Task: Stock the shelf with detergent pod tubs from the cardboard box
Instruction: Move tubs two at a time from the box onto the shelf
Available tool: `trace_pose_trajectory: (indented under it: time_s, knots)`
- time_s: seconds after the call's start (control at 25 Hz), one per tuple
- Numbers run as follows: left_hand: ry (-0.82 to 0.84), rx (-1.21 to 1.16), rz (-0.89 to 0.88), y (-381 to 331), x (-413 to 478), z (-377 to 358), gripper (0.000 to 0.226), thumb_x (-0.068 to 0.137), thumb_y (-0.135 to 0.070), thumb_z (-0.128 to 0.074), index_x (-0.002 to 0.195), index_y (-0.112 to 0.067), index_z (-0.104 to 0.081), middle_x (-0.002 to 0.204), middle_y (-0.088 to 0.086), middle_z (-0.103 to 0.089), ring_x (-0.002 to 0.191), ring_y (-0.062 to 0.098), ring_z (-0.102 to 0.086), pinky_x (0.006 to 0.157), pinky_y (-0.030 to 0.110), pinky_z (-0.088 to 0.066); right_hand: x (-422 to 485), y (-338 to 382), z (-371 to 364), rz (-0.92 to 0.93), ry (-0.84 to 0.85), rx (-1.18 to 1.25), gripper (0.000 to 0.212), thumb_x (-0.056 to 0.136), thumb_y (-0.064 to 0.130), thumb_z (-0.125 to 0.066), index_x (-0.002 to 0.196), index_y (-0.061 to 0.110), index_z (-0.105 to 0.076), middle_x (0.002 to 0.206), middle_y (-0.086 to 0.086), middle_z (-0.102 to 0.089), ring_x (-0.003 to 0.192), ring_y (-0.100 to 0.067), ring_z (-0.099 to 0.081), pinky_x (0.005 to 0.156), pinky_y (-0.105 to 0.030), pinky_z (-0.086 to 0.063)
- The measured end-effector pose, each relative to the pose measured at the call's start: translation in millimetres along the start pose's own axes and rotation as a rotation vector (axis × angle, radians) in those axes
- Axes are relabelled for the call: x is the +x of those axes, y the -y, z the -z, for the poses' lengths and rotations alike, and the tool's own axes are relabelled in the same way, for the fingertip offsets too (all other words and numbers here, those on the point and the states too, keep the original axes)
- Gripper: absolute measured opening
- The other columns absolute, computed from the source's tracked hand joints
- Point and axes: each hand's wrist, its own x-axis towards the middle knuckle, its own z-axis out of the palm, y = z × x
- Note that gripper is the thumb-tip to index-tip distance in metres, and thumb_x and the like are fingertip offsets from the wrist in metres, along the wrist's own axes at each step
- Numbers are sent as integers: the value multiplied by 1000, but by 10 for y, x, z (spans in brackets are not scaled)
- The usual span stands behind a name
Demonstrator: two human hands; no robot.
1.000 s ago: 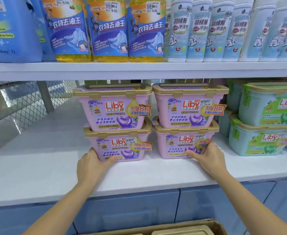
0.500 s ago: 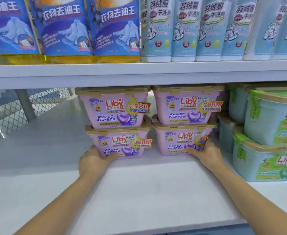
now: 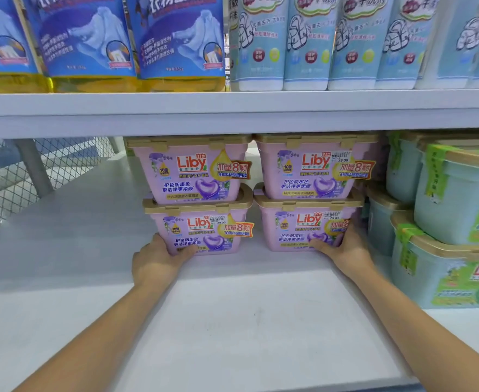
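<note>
Two stacks of pink Liby pod tubs with tan lids stand side by side, deep on the white shelf (image 3: 232, 321). My left hand (image 3: 156, 261) presses the lower left corner of the bottom left tub (image 3: 201, 230). My right hand (image 3: 343, 250) presses the lower right corner of the bottom right tub (image 3: 303, 227). A top left tub (image 3: 193, 171) and a top right tub (image 3: 314, 168) rest on them. The cardboard box is out of view.
Green-and-pale-blue Liby tubs (image 3: 456, 230) are stacked at the right, nearer the shelf's front. The shelf above (image 3: 232, 108) carries yellow bottles with blue labels (image 3: 96, 43) and pale blue bottles (image 3: 331, 43). A wire mesh panel (image 3: 20, 176) closes the left end.
Both stacks have slid further back on the shelf under my hands. My view has moved closer, and the cardboard box has dropped out of the bottom of the view.
</note>
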Motion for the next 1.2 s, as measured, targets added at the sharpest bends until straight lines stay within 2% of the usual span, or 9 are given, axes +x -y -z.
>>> trace_pose_trajectory:
  time_s: [0.2,0.32,0.4,0.44,0.52,0.68,0.92,1.08,1.2]
  knots:
    - [13,13,27,-18,-28,26,63,70,-60,-64,105,-8,-53,105,12,-68,100,34,-61,80,35,-46,-73,80,17,-4,-10,23,76,59,32,-85,121,10,-46,119,-9,-65,107,-30,-62,93,-40,-50]
    - [48,-131,2,3,-138,106,73,64,-60,-68,114,-9,-49,113,12,-66,106,34,-59,83,37,-48,-192,96,101,-30,-55,104,85,49,55,-82,110,5,-50,102,-9,-68,98,-26,-64,91,-42,-51]
    - [52,-144,-44,71,-254,237,85,65,-59,-67,127,-6,-42,122,16,-61,113,36,-55,88,39,-45,-387,170,200,-61,-56,96,63,63,44,-79,102,1,-54,96,-8,-65,98,-26,-62,93,-41,-48]
    - [51,-104,-67,126,-330,316,88,69,-58,-64,134,-4,-38,127,18,-58,118,36,-52,91,40,-42,-508,196,251,-73,-35,39,49,73,34,-75,104,2,-55,105,-10,-64,106,-28,-60,94,-39,-44]
    - [46,-41,-114,256,-506,492,80,80,-51,-60,139,-4,-34,135,18,-52,125,35,-47,99,40,-37,-753,232,342,-53,30,-140,50,83,30,-66,121,2,-51,126,-17,-58,120,-33,-52,96,-38,-40]
    - [55,37,-234,527,-983,879,64,86,-40,-57,137,-3,-41,139,18,-50,129,34,-46,105,39,-33,-1321,349,419,137,66,-367,57,86,29,-61,132,-1,-44,132,-23,-53,121,-38,-49,99,-40,-35]
    - [-50,144,-399,964,-1864,1378,73,78,-54,-41,128,-3,-50,142,17,-47,132,35,-41,109,43,-27,-2462,484,547,300,141,-568,55,88,34,-56,133,3,-46,146,-20,-40,133,-37,-38,109,-44,-28]
    - [-15,156,-359,1430,-2410,1460,67,80,-51,-41,127,-5,-51,140,14,-48,130,32,-43,107,43,-30,-3113,231,547,231,241,-627,58,89,38,-54,135,4,-44,147,-17,-40,135,-34,-37,109,-43,-29]
    - [60,146,-257,1742,-2797,1391,58,84,-45,-47,126,-6,-51,131,14,-56,122,32,-51,96,43,-40,-3468,-30,486,82,305,-594,56,90,39,-52,133,6,-45,143,-15,-45,130,-33,-42,102,-43,-36]
